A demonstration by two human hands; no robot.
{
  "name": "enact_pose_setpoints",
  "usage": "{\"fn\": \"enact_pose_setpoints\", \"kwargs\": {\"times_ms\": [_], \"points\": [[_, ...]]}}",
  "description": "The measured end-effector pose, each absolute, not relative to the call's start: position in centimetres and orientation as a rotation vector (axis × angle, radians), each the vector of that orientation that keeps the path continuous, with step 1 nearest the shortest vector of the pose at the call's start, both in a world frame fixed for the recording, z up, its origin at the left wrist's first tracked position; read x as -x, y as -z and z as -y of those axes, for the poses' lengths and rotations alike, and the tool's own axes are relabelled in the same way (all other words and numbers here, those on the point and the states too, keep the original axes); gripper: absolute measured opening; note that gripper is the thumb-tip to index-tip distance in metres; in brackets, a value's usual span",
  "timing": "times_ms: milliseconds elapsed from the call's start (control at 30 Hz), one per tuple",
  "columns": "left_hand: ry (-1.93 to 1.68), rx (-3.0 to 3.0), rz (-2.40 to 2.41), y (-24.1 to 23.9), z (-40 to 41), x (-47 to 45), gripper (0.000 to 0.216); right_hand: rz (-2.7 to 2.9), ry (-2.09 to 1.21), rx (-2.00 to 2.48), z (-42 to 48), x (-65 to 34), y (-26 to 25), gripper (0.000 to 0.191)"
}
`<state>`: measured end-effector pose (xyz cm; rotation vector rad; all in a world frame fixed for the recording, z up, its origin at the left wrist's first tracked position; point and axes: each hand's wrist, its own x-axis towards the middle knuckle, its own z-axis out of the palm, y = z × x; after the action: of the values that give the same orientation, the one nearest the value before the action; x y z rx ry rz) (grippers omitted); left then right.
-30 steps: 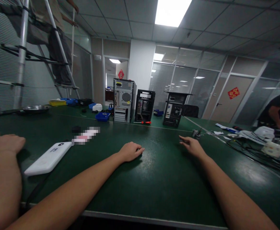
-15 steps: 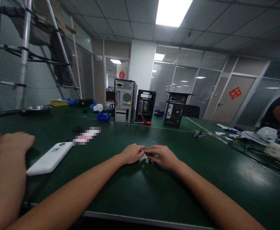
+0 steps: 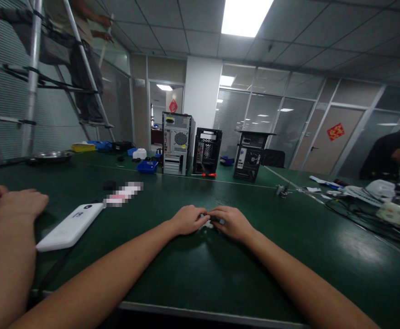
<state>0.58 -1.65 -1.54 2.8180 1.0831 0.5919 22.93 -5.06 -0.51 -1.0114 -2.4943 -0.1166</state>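
My left hand [image 3: 187, 219] and my right hand [image 3: 232, 223] meet fingertip to fingertip on the green table [image 3: 220, 274], a little beyond its middle. Both have curled fingers pinched around a small pale and dark object [image 3: 209, 223] that is mostly hidden between them. I cannot make out what it is. A small metal part [image 3: 282, 190] lies on the table further right, apart from both hands.
Another person's forearm and hands [image 3: 13, 203] rest at the left edge beside a white flat device [image 3: 70, 226]. Three computer towers [image 3: 176, 144] stand at the back with a red-handled screwdriver [image 3: 207, 174]. Cables and white parts [image 3: 374, 205] crowd the right. Someone stands on a ladder [image 3: 83, 68].
My right hand has come in from the right, where it was stretched toward the small metal part, and now touches my left hand. Over the last half second the hands hardly moved.
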Motion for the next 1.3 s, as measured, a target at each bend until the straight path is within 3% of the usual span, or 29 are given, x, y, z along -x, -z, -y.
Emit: {"fn": "enact_pose_setpoints", "kwargs": {"times_ms": [400,700,1000,1300], "points": [[-0.645,-2.765,-1.251,1.9,1.3,-0.7,0.029,2.439,0.095,1.177,4.4,-23.2,1.2,0.051],[-0.678,-2.725,-1.268,1.6,1.4,-0.6,0.026,2.244,-0.004,1.287,3.5,-24.5,1.8,0.046],[-0.648,-2.785,-1.099,1.8,1.7,-1.0,0.037,2.497,0.235,1.192,5.5,-21.4,0.7,0.016],[-0.648,-2.79,-1.047,1.7,1.5,-0.8,0.048,2.403,0.29,1.279,4.3,-23.0,0.3,0.023]]}}
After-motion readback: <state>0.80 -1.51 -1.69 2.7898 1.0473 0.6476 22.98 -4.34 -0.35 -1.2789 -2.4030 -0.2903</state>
